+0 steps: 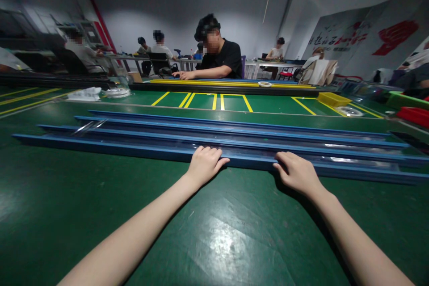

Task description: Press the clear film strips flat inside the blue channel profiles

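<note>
Several long blue channel rails lie side by side across the green tabletop. Over the near wall of the front blue rail, my left hand has its fingers curled, with the thumb pointing right along the near face. To the right, my right hand grips the same rail, its fingers bent over the top and its thumb on the near side. A short stretch of rail shows between the hands. The fingertips inside the channel are hidden. Shiny clear film strips lie across the rails at the left.
Behind the rails, yellow tape lines mark the green table. Yellow and black rails lie before a co-worker in black. A yellow tray, a tape roll and a red bin are at right.
</note>
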Demonstrator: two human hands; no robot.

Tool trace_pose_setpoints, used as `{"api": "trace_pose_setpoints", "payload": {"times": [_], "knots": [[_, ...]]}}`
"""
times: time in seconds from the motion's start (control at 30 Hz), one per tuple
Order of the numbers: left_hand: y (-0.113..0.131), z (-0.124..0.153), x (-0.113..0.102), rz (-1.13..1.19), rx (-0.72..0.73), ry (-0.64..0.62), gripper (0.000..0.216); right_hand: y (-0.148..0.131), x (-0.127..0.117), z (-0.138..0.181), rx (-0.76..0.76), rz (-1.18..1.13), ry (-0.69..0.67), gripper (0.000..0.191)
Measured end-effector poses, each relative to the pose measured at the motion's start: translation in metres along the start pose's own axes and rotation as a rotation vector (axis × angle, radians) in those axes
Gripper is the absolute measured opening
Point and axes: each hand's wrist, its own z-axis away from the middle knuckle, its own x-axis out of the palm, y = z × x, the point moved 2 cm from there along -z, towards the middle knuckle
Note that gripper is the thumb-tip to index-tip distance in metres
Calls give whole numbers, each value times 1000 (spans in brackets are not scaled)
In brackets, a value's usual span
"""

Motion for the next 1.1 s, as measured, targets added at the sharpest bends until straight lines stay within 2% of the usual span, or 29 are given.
{"api": "trace_pose_setpoints", "payload": {"times": [0.33,0.8,1.1], "knots": [[-2,-2,-2,-6,-3,-38,38,-2,-1,-1,17,2,-9,25],[-2,2,2,-22,-17,61,36,-2,-1,-1,10,-6,-17,25],[-1,2,1,-35,-40,62,36,-2,-3,-1,27,-21,-24,22]]}}
